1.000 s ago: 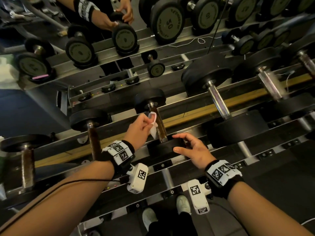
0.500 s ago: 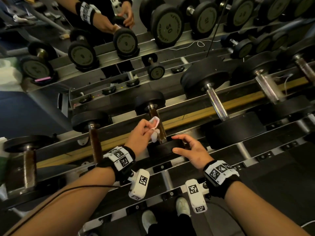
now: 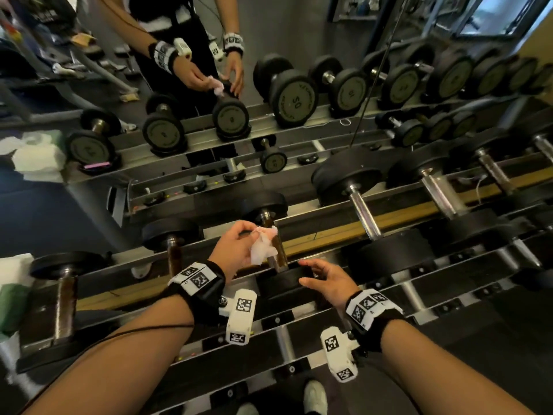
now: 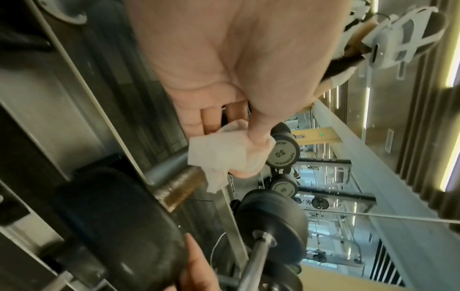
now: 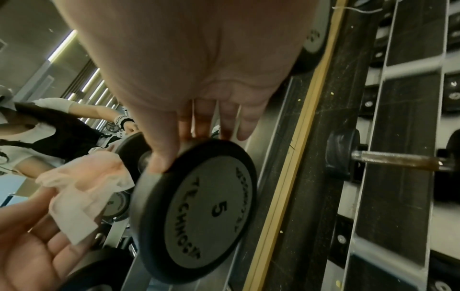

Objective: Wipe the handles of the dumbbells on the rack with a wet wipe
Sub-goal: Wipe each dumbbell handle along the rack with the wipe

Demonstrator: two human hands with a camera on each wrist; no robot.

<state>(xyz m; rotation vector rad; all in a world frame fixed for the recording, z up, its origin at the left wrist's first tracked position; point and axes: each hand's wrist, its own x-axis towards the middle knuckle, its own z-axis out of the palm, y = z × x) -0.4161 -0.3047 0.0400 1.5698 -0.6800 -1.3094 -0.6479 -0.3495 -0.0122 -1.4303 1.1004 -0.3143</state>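
A small black dumbbell (image 3: 284, 281) marked 5 (image 5: 204, 206) lies on the rack's lower rail (image 3: 329, 298), straight in front of me. Its short handle (image 3: 278, 253) is brown and rusty. My left hand (image 3: 250, 235) pinches a crumpled white wet wipe (image 3: 263, 247) between thumb and fingers and holds it against the handle (image 4: 181, 187). The wipe (image 4: 219, 155) covers the handle's middle and far part. My right hand (image 3: 317, 274) grips the rim of the dumbbell's near head, thumb on the front edge and fingers (image 5: 199, 128) behind it.
Two bigger dumbbells with chrome handles (image 3: 363, 217) (image 3: 440, 199) lie to the right. Two with rusty handles (image 3: 173, 256) (image 3: 64, 298) lie to the left. A mirror behind the rack reflects a person (image 3: 185, 70) and more dumbbells. White cloths (image 3: 39, 157) sit far left. Shoes (image 3: 314, 393) show below.
The head view has tilted up and shows more of the mirror. My left hand keeps the wipe on the handle with only a slight shift. My right hand stays on the near head.
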